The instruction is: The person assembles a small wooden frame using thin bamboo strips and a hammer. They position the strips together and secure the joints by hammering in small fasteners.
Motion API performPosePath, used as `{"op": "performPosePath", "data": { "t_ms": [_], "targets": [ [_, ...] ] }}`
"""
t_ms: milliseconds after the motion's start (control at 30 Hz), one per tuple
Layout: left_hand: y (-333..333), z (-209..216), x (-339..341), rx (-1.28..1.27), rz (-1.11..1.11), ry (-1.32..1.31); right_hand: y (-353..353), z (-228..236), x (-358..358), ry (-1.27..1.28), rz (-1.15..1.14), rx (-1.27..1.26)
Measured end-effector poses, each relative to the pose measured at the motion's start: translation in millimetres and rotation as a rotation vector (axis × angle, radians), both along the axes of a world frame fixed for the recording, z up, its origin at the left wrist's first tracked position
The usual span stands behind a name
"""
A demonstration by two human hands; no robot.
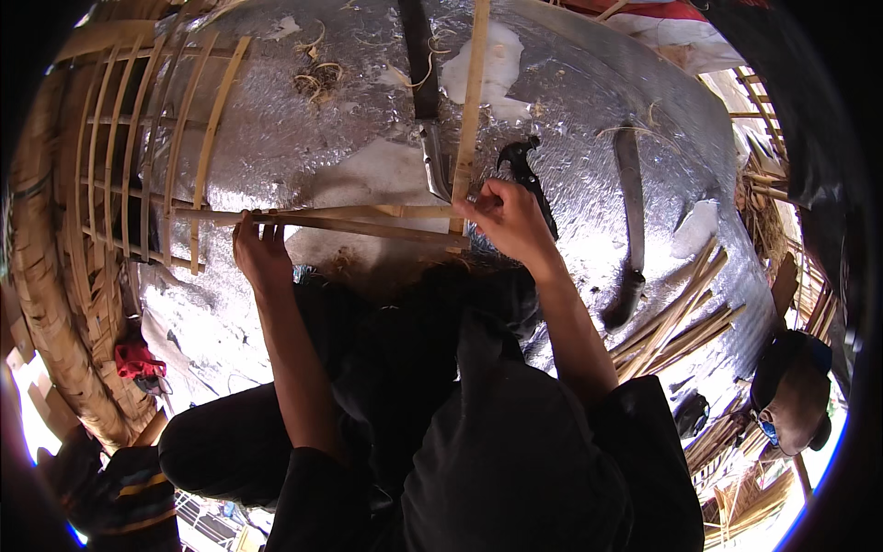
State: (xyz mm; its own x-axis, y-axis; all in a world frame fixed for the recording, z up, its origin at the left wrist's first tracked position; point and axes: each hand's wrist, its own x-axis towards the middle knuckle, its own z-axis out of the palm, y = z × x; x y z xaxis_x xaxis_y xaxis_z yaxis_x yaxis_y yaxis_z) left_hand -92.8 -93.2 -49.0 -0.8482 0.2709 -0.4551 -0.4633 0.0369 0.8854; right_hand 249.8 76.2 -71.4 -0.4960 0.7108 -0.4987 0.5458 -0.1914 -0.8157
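My left hand point(260, 258) is closed around the left end of two bamboo strips lying crosswise in front of me. The nearer bamboo strip point(368, 226) runs right to a long upright bamboo strip point(471, 101), which crosses it near its right end. Where they meet, my right hand point(510, 221) pinches the strips between thumb and fingers. Partly behind that hand lies a black hammer-like tool point(524, 170). Just left of the upright strip is a tool with a silver handle point(432, 161) and a long dark blade point(418, 60).
A bamboo lattice point(170, 152) lies at the left. On the shiny silver sheet point(570, 83) rests a long knife point(633, 198) to the right, near a pile of bamboo strips point(681, 317). A person point(793, 391) is at the far right edge; red cloth point(138, 361) lies lower left.
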Motion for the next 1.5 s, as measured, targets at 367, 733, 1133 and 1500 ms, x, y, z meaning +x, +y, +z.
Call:
{"op": "performPosePath", "data": {
  "t_ms": [367,733,1133,1500],
  "targets": [
    [5.1,4.1,13.3,-0.122,0.074,0.045,23.0,27.7,10.2,0.469,-0.411,-0.372],
    [14.3,17.9,29.9,0.144,-0.257,0.036,14.5,26.2,63.7,0.291,-0.044,-0.376],
    [29.9,-27.1,10.7,-0.129,-0.319,0.155,-95.8,24.1,149.7,-0.17,-0.161,0.096],
    [38.4,-23.2,12.0,-0.255,-0.266,0.071,-116.0,22.3,306.3,-0.658,-0.566,0.544]
  ]
}}
